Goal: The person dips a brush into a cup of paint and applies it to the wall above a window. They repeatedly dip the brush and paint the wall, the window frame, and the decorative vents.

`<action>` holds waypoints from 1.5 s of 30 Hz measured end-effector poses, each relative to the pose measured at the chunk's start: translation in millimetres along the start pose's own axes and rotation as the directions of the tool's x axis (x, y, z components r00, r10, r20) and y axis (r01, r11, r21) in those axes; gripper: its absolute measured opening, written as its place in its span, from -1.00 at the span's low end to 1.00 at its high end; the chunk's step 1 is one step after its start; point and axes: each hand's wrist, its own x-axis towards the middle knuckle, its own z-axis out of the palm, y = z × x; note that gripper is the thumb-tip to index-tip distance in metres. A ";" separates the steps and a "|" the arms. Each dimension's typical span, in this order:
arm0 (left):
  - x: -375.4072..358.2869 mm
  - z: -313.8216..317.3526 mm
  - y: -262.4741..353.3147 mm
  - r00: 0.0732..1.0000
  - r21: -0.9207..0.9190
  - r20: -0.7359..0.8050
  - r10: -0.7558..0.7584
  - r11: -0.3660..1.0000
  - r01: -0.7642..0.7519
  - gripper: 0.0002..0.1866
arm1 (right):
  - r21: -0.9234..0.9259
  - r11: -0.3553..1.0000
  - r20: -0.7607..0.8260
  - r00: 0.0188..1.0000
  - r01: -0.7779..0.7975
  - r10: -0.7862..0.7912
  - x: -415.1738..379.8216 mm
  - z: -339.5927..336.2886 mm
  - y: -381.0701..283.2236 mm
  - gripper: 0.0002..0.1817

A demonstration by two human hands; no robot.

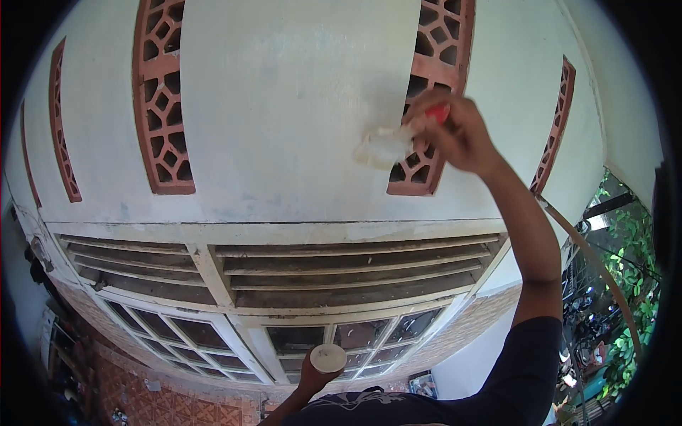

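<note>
My right hand (455, 131) is raised to the white wall (298, 106), its fingers closed round a paintbrush (383, 148) whose handle has a red end. The brush's broad, pale head is blurred and points left, overlapping the wall beside a reddish vent strip (442, 67). Low in front of my body, my left hand (312, 376) grips a small round tub (328, 358), which shows an off-white top or content from above.
Below the wall runs a louvred wooden vent (355, 270) over white-framed windows (206, 334). Another reddish vent strip (162, 99) stands to the left. A curved brown pole (593, 255) and green plants (629, 284) are at the right. Patterned floor tiles (170, 405) lie far below.
</note>
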 end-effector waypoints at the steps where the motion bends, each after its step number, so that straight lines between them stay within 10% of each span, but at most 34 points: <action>1: -0.1 0.0 -1.4 1.000 -0.009 -0.002 -0.009 1.000 0.009 -0.23 | -0.048 0.997 -0.056 0.996 0.062 -0.064 14.4 -8.6 -1.0 -0.93; 12: -3.4 0.5 1.4 1.000 -0.015 -0.012 0.027 1.000 -0.027 -0.22 | -0.512 0.726 -0.195 0.760 0.460 -0.619 78.3 -64.4 -20.8 -0.84; 14: -4.9 0.7 -2.9 1.000 -0.037 -0.016 0.009 0.999 -0.010 -0.24 | -0.800 0.501 0.030 0.857 0.329 -0.514 40.3 -53.3 -10.7 -0.82; 16: -6.1 -1.6 -5.8 0.999 0.031 -0.028 0.037 0.999 -0.036 -0.25 | -0.746 0.375 0.260 0.760 0.550 -0.596 19.6 -24.4 3.5 -0.76; 33: -13.2 -4.5 -3.9 1.000 0.063 -0.007 0.025 0.998 -0.025 -0.17 | -0.323 0.909 0.163 0.962 0.263 -0.221 -118.3 86.2 -27.9 -0.74; 41: -10.2 -8.7 -4.7 1.000 0.051 -0.014 0.013 0.999 -0.012 -0.19 | -0.380 0.915 0.003 0.990 0.132 -0.142 -58.6 40.9 -5.9 -0.84; 45: -12.7 -7.4 -2.4 1.000 0.066 -0.020 0.022 0.998 -0.020 -0.18 | -0.473 0.809 -0.052 0.905 0.349 -0.421 -28.7 21.9 -5.4 -0.81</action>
